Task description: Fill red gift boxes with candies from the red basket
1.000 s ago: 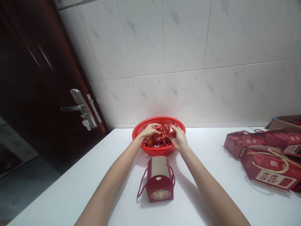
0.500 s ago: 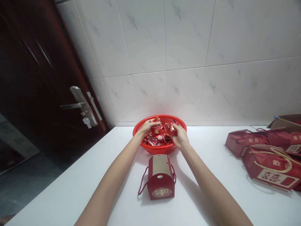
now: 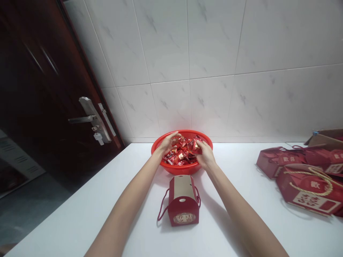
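Note:
A red plastic basket (image 3: 184,170) full of wrapped candies (image 3: 180,155) stands at the back of the table. Over its left side is my left hand (image 3: 167,143), fingers apart and nothing seen in them. At the basket's right side my right hand (image 3: 206,154) closes on red-wrapped candies (image 3: 197,144); how many it holds is hidden. In front of the basket, between my forearms, sits a dark red gift box (image 3: 183,203) with a cream strip on top and a cord handle on each side. Neither hand touches this box.
More red gift boxes (image 3: 308,185) with rope handles are grouped on the right of the white table (image 3: 128,228). Behind them is an open cardboard carton (image 3: 318,138). A tiled wall (image 3: 214,107) borders the back, and a dark door (image 3: 53,107) with a handle is at left.
My left hand has let go of the candies it had and its fingers have spread. The candies in the basket lie differently. My right hand has stayed in place with its candies.

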Demonstrator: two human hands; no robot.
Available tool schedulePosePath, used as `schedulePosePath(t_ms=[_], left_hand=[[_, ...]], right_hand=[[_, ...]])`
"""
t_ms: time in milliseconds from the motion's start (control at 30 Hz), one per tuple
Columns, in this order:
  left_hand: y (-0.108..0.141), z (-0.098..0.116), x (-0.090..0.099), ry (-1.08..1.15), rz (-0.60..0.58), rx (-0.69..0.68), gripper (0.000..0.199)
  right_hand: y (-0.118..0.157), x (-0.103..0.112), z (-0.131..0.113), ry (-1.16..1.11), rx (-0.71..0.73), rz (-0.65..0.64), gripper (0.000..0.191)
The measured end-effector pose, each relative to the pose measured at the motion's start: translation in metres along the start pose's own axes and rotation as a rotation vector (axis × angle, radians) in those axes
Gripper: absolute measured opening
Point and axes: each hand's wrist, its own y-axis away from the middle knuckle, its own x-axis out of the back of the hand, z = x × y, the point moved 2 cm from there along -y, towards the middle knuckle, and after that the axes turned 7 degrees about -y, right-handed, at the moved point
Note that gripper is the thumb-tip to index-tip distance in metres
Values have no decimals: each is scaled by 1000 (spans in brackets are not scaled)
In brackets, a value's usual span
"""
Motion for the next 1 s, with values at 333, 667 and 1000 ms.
schedulePosePath(t_ms=[333,667,1000], left_hand=[[0,-6,-4,-45,-17,-77,41],[-8,-10,4,-550,291,-172,42],[-6,-27,-2,-1059,-83,-1,31]], right_hand=[[3,-3,-2,8,-14,13,13],[2,-1,-1,-2,-9,3,14],[1,-2,0,-4,4,25,8]])
